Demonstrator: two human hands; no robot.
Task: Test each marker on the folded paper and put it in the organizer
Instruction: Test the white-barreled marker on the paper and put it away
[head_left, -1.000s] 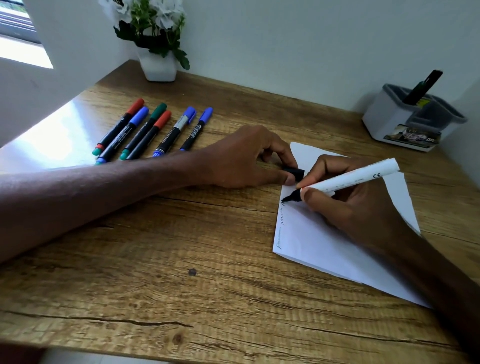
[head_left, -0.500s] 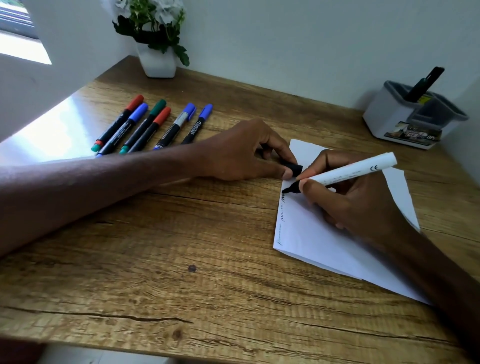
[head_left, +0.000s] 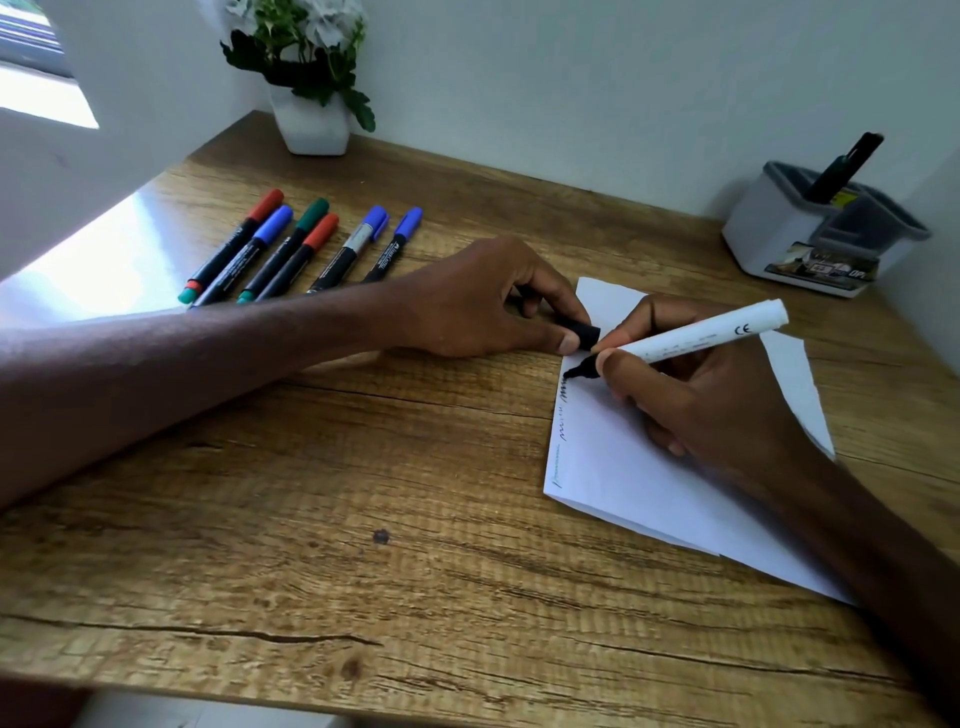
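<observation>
Counter (head_left: 311, 519) carries folded paper (head_left: 649, 483) at 3 o'clock, organizer (head_left: 779, 244) at 1 o'clock; right hand (head_left: 696, 405) fingers grip white marker (head_left: 691, 338) mid-scribble, left hand (head_left: 483, 301) pinches its cap (head_left: 584, 332); next: recap, then organizer.

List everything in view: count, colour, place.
capped markers: 6, dark barrels, caps red/blue/green/red/blue/blue, row at desk's far left
white marker: 1, black tip on paper's left edge
black cap: 1, in left hand
folded paper: 1, white, desk right
organizer: 1, white/grey, far right, one black pen inside
potted plant: 1, white pot, far edge
desk: 1, wood
left hand: holds cap
right hand: holds white marker
</observation>
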